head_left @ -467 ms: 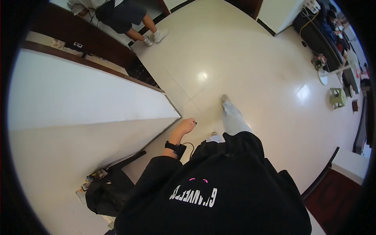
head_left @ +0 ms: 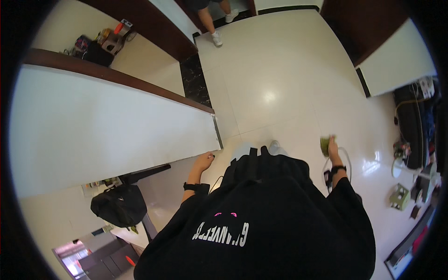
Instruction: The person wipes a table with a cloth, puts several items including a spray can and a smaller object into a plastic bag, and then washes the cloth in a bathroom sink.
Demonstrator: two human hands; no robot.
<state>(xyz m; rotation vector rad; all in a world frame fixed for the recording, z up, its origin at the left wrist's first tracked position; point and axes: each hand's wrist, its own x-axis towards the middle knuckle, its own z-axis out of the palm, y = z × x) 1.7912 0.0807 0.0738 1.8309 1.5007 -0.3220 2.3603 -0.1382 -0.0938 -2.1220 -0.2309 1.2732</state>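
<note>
My left hand (head_left: 204, 161) hangs at my left beside the end of the white wall (head_left: 126, 116), its fingers curled closed. A tiny dark spot shows at its fingertips, too small to name. On the right, my right hand (head_left: 333, 148) is held out over the floor and grips a small olive-green object (head_left: 325, 146). Its kind is blurred; it looks soft, like a cloth or sponge. Black bands with small dark boxes circle both wrists, and pale cable loops (head_left: 349, 163) hang by the right one.
Glossy pale tiles (head_left: 266, 70) lie ahead. A dark doorway threshold (head_left: 195, 81) is at the left. Another person's legs (head_left: 208, 23) stand at the far doorway. At the right are a green stool (head_left: 400, 197) and a white fan-like stand (head_left: 415, 170). A black bag (head_left: 119, 205) sits behind the wall.
My view has swung and moved forward along the wall. My right hand with the green object has come into view. The other person's legs now appear higher and farther right.
</note>
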